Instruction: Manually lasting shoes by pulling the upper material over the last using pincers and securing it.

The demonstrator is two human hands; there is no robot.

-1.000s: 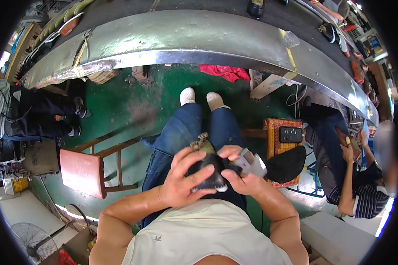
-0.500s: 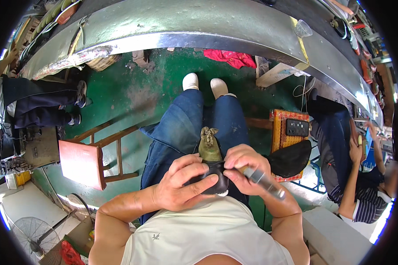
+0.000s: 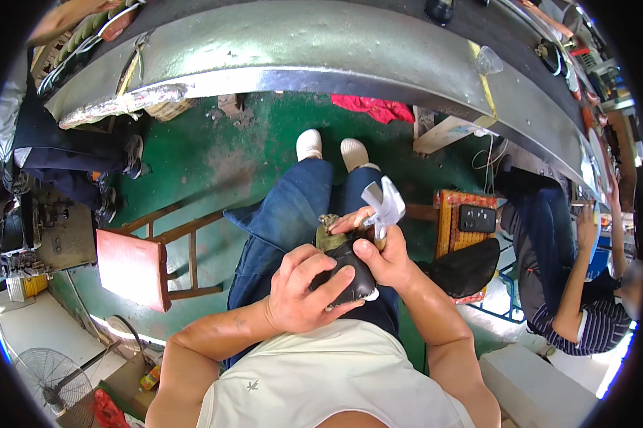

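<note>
A black leather shoe upper (image 3: 350,269) sits in my lap over an olive-green body, with a lumpy tan end (image 3: 327,221) pointing away from me. My left hand (image 3: 304,289) curves over its near left side, thumb and fingers gripping the black leather. In my right hand (image 3: 384,258) is a hammer (image 3: 387,207), its metal head up above the fist and pointing away. Some fingers of that hand also reach across the olive part. The near edge of the upper shows a pale strip. Most of the hammer's handle is hidden by the hand.
A long metal-edged bench (image 3: 264,78) curves across the far side. To the left stands a stool (image 3: 132,267); to the right, a woven-topped seat (image 3: 446,232) carries a phone (image 3: 477,218) and a black cloth (image 3: 467,265). A person in a striped top (image 3: 585,321) sits at right.
My right hand has moved up and forward along the shoe, and the tool, blurred and pointing down right before, now points away. The shoe has tilted, its near end swinging right.
</note>
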